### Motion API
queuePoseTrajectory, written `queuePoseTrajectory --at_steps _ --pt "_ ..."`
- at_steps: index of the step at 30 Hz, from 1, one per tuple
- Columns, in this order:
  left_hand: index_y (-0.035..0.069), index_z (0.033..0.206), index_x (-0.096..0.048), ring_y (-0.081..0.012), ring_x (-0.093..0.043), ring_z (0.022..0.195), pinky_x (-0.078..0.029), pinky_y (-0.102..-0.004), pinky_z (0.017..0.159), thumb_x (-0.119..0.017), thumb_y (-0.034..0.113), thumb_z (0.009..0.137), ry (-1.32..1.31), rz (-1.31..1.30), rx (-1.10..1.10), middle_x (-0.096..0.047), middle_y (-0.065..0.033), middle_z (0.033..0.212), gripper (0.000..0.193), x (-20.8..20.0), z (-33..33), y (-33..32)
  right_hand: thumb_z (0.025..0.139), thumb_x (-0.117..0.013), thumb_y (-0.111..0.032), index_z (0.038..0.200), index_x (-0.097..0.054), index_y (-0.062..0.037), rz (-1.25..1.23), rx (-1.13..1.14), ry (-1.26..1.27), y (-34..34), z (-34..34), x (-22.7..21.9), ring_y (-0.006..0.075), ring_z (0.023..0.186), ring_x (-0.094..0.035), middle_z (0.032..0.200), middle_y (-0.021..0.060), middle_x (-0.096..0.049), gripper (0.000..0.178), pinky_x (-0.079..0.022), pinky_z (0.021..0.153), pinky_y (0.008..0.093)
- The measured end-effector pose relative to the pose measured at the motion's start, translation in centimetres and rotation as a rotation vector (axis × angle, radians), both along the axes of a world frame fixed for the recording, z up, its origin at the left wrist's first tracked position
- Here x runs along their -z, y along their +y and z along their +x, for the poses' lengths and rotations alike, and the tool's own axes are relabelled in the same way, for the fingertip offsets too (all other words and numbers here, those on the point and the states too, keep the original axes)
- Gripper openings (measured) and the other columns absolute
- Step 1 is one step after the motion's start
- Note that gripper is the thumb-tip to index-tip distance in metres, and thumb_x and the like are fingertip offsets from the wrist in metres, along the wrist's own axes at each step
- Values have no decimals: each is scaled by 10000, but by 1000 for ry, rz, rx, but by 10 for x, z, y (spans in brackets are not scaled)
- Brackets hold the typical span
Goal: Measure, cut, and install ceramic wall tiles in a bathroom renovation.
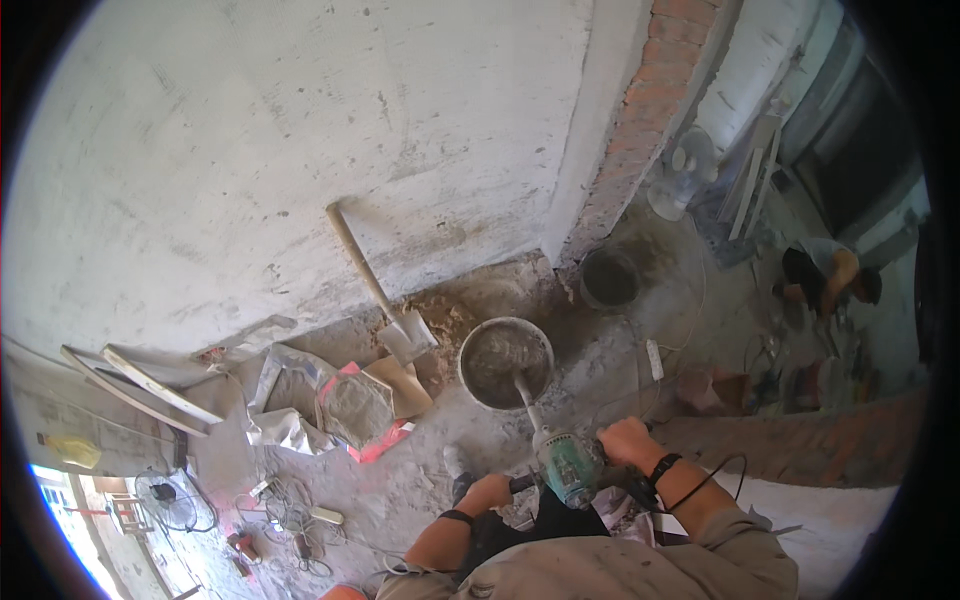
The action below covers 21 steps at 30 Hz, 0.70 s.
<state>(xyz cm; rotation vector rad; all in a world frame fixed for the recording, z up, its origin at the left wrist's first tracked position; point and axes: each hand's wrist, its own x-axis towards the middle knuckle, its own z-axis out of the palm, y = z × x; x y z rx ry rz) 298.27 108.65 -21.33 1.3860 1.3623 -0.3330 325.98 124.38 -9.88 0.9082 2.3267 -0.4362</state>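
The left hand point(488, 494) is gripping the dark side handle point(522, 483) of a green mixer point(570, 465), the fingers closing around it. The right hand point(628, 443) is also gripping the mixer, closing in a fist at its right side; what part lies under the palm is staying hidden from view. The mixer is sitting between the two hands, just right of the left hand and just left of the right hand. Its shaft point(528, 396) is reaching away ahead of both hands and dipping into the wet grey-brown mix point(500, 350) in a bucket point(490, 404). The bucket is standing ahead of the left hand, and ahead and left of the right hand.

Beyond it, farther ahead of the right hand, a dark bucket point(610, 278) is standing near the brick edge point(650, 105). A power strip point(654, 360) is lying ahead of the right hand. Ahead and left of the left hand, an open sack point(360, 408) is holding grey powder, and past it a shovel point(362, 260) is leaning on the wall point(300, 120). A fan point(168, 500) is standing well left of the left hand. A co-worker point(835, 280) is bending down, well ahead and right of the right hand.
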Motion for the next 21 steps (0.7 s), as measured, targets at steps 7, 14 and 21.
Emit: queuePoseTrajectory --at_steps 7,14,21 --pt "87 930 -692 -335 -694 823 -541 -432 764 -632 227 682 -93 20 -48 -711 -153 860 291 1 12 -9 711 -677 -226 880 -653 -113 17 -68 -42 11 -7 -27 315 812 -690 810 122 -700 205 -510 676 434" --pt "70 964 -701 -368 -678 875 -525 -453 796 -650 271 681 -172 -35 -82 -701 -202 894 350 12 21 -1 697 -691 -250 884 -669 -113 -19 -130 -109 34 -14 -18 312 817 -695 816 131 -702 233 -522 672 438" --pt "30 972 -701 -395 -664 928 -507 -468 842 -643 296 716 -259 -8 -269 -682 -244 957 374 98 36 6 662 -719 -216 765 -683 -94 16 -214 5 80 -10 55 311 776 -688 767 121 -690 164 -531 648 452"
